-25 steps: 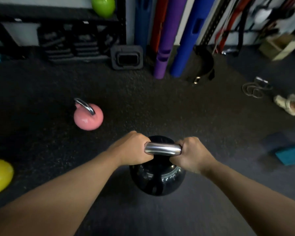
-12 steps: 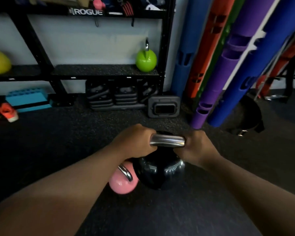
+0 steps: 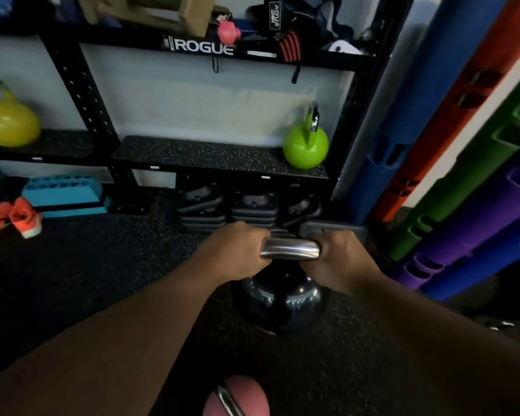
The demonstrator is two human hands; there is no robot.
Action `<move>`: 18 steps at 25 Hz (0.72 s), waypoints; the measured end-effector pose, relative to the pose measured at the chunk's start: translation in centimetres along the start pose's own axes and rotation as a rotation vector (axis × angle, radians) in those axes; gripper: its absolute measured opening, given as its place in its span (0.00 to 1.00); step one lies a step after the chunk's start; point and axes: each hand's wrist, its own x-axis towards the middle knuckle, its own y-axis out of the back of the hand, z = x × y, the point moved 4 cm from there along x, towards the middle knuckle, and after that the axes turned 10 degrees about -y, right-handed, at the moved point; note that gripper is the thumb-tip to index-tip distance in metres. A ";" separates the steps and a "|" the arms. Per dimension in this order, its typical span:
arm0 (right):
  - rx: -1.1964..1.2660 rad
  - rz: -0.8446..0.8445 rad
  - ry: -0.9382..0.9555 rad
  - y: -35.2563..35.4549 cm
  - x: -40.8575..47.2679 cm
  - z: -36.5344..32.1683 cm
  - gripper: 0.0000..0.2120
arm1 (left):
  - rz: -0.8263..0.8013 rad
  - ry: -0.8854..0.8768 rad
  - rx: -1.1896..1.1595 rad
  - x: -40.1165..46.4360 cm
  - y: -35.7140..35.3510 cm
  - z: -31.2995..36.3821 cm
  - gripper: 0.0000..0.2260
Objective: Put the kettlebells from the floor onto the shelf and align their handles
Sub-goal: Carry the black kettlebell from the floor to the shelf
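A black kettlebell (image 3: 282, 298) with a steel handle hangs above the floor in front of the shelf. My left hand (image 3: 234, 250) grips the handle's left end and my right hand (image 3: 339, 256) grips its right end. The black shelf (image 3: 198, 154) lies ahead, just beyond the hands. A green kettlebell (image 3: 305, 147) stands at the shelf's right end with its handle upright. A yellow kettlebell (image 3: 8, 123) sits on the shelf section to the left. On the floor at the bottom edge lies a pink kettlebell (image 3: 237, 397), partly cut off.
Tall blue, orange, green and purple foam tubes (image 3: 463, 181) lean at the right. Black stacked plates (image 3: 228, 205) sit under the shelf. Orange shoes (image 3: 15, 220) and a blue block (image 3: 62, 195) lie on the floor at the left. The upper shelf holds assorted gear.
I have carried the black kettlebell off the floor and closer to the shelf. The pink kettlebell has passed from ahead to beneath my arms at the bottom edge.
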 end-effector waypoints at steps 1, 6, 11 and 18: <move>0.015 0.001 -0.005 -0.4 2.8 -0.6 0.06 | -0.016 -0.006 0.016 1.8 0.8 -2.3 0.09; 0.052 0.057 -0.003 -2.2 14.7 -1.9 0.05 | -0.043 -0.003 0.077 9.2 3.8 -11.6 0.10; 0.118 0.073 -0.001 -4.6 27.0 0.6 0.03 | -0.049 0.033 0.139 18.5 3.7 -19.8 0.09; 0.197 0.131 0.217 -5.7 42.8 2.7 0.26 | -0.011 0.145 0.139 30.5 2.9 -29.5 0.09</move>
